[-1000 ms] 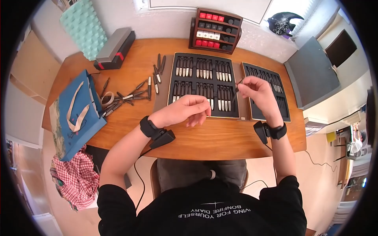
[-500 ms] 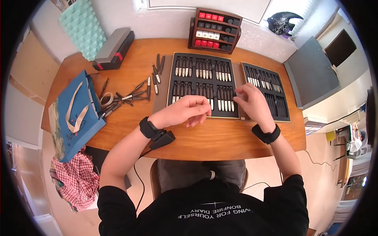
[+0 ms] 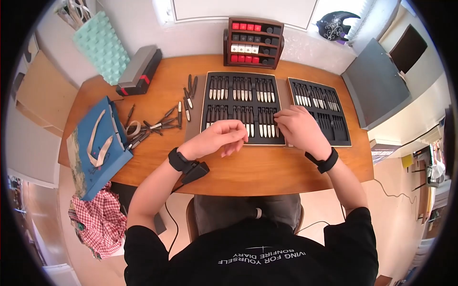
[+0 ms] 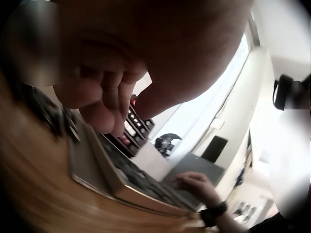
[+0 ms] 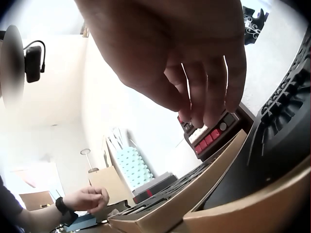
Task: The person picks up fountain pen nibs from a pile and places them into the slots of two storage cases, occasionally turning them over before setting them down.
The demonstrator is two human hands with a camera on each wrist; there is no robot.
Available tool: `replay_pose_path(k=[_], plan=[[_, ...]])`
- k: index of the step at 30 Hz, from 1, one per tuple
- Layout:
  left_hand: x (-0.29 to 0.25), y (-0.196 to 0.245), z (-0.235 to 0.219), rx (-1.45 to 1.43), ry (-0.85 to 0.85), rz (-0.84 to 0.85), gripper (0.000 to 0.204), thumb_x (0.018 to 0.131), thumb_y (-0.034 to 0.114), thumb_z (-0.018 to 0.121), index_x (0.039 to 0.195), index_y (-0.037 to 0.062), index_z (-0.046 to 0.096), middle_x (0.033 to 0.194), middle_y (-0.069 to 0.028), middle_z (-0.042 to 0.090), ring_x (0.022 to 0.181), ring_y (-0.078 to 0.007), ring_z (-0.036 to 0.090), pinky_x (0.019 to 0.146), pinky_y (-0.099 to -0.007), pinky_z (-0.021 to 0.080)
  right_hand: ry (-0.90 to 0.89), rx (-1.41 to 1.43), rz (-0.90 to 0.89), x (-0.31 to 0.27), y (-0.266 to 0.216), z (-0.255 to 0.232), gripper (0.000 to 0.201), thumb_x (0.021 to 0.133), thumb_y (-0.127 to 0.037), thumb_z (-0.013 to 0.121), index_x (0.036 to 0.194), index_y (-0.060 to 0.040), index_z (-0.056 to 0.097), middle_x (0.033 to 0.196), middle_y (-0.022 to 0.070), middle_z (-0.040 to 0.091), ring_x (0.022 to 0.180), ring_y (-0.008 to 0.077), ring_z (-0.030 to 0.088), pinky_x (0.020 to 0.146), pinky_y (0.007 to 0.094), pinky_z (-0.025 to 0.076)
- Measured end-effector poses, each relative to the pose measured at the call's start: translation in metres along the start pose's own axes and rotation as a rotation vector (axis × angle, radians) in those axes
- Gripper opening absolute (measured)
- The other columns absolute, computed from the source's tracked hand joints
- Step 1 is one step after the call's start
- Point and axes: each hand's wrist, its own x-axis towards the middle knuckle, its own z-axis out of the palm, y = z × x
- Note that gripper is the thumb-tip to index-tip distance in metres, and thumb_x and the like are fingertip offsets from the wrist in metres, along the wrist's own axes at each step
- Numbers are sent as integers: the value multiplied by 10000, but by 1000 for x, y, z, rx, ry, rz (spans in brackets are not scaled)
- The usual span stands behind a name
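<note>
Slim dark pen-like sticks with pale ends stand in rows in a black-lined box at the table's middle. My right hand is over its lower right side, fingertips right at the last pen-like stick of that group. In the right wrist view its fingers hang lightly bent, nothing visible between them. My left hand hovers over the box's front left edge, fingers loosely curled and holding nothing. A second box to the right holds more such sticks in its upper rows.
Loose pen-like sticks lie scattered at the left, beside a blue paper bag. Behind the boxes stands a wooden rack with red, black and white cubes. A grey case lies at the back left, a grey panel at the right.
The right hand has moved left and down to the middle box; the pen-like stick it held now lies at the end of the lower right group. The left hand has stayed about where it was.
</note>
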Motion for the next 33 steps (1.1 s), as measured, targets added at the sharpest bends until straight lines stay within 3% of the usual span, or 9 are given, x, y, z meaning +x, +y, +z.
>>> replay_pose_path(k=[2, 6, 10, 12, 15, 17, 21, 24, 33], plan=[[-8, 3, 1, -35, 82, 47, 223, 1001, 265, 490, 918, 69, 558, 682, 18, 555, 559, -44, 504, 467, -177, 368, 40, 365, 133, -7, 14, 4, 127, 822, -57, 582, 885, -3, 678, 948, 100, 669, 880, 304, 619, 823, 366, 493], [-50, 18, -9, 116, 279, 3, 189, 999, 249, 497, 954, 75, 554, 693, 21, 551, 557, -44, 489, 462, -179, 349, 216, 528, 334, -17, 26, -4, 150, 855, -24, 564, 962, 16, 661, 982, 145, 666, 920, 327, 634, 807, 351, 503], [-90, 19, -29, 325, 543, -113, 185, 998, 233, 503, 972, 55, 547, 726, 25, 555, 562, -46, 486, 474, -197, 353, 204, 756, 481, -22, 38, -2, 140, 897, -43, 572, 986, 14, 664, 941, 100, 672, 830, 194, 626, 747, 277, 482], [-109, 11, -43, 866, 718, -36, 190, 983, 218, 529, 977, 28, 536, 751, 10, 554, 577, -39, 479, 507, -212, 361, 228, 883, 486, -24, 41, 5, 147, 920, -63, 574, 1004, 11, 670, 889, 55, 671, 790, 115, 588, 697, 236, 459], [-127, 15, -47, 1321, 825, -212, 291, 931, 279, 588, 1036, 17, 518, 883, -77, 572, 707, -192, 583, 612, -337, 453, 236, 945, 474, -23, 32, -10, 146, 920, -57, 575, 1005, 17, 668, 872, 53, 667, 776, 105, 592, 708, 229, 465], [-131, 13, -55, 1555, 825, -324, 424, 894, 370, 610, 1089, 9, 503, 1046, -169, 541, 903, -370, 586, 727, -446, 484, 239, 929, 458, -24, 29, -17, 142, 916, -50, 574, 999, 18, 668, 870, 59, 669, 786, 111, 599, 720, 238, 472], [-124, -12, -69, 1832, 767, -256, 449, 900, 370, 589, 1076, -31, 493, 1066, -234, 484, 908, -430, 559, 750, -436, 499, 229, 917, 469, -26, 25, -23, 139, 912, -45, 574, 995, 18, 668, 874, 67, 672, 797, 123, 608, 733, 249, 476], [-104, -8, -72, 1634, 736, -403, 358, 924, 305, 551, 1041, -27, 486, 1049, -224, 499, 933, -417, 569, 720, -459, 509, 223, 891, 458, -27, 24, -27, 138, 909, -46, 578, 993, 15, 669, 882, 69, 676, 804, 128, 612, 735, 250, 475], [-90, 0, -91, 1619, 608, -365, 154, 939, 117, 464, 1007, -17, 431, 953, -231, 555, 880, -418, 587, 728, -486, 483, 234, 822, 468, -34, 34, -10, 142, 894, -49, 576, 975, 17, 673, 881, 89, 680, 772, 153, 607, 695, 256, 471]])
